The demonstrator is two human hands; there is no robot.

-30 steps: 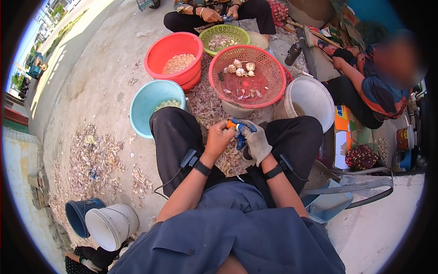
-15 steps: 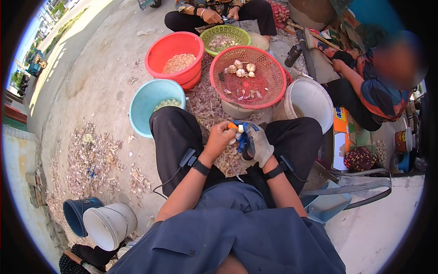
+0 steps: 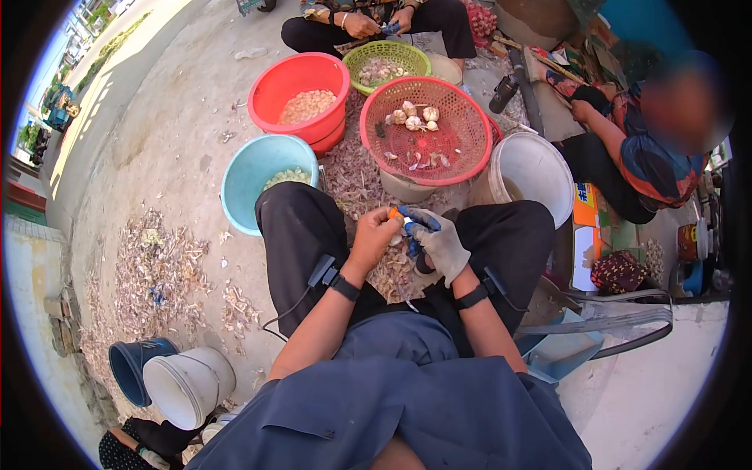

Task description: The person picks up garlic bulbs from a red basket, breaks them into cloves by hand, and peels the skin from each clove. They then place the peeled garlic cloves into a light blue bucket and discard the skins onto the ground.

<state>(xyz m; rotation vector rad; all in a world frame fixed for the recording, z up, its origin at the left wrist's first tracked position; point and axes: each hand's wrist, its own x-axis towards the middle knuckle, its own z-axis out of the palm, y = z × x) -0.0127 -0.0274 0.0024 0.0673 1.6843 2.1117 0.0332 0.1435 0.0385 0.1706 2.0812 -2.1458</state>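
Note:
Between my knees, my left hand (image 3: 373,239) is bare, its fingers pinched round a small orange thing (image 3: 394,213). Touching it from the right is my right hand (image 3: 440,241), in a grey and blue glove, its fingers curled round something pale that is mostly hidden. Beyond them a red perforated basket (image 3: 471,157) holds several garlic bulbs (image 3: 414,123) and loose skins. Left of it stand a red tub (image 3: 274,78) with peeled cloves (image 3: 309,106) and a light blue basin (image 3: 243,184) with pale cloves (image 3: 287,177). Garlic skins (image 3: 392,276) lie beneath my hands.
A white bucket (image 3: 540,174) stands right of the basket, a green basket (image 3: 427,61) behind it. One person (image 3: 666,149) sits at the right, another (image 3: 372,23) opposite. A dark bucket (image 3: 129,368) and a white bucket (image 3: 184,392) are at lower left, near scattered skins (image 3: 160,266).
My right hand's gloved fingers have shifted over the held items, and the pale piece between my hands shows less. The basket, tubs and buckets have not moved.

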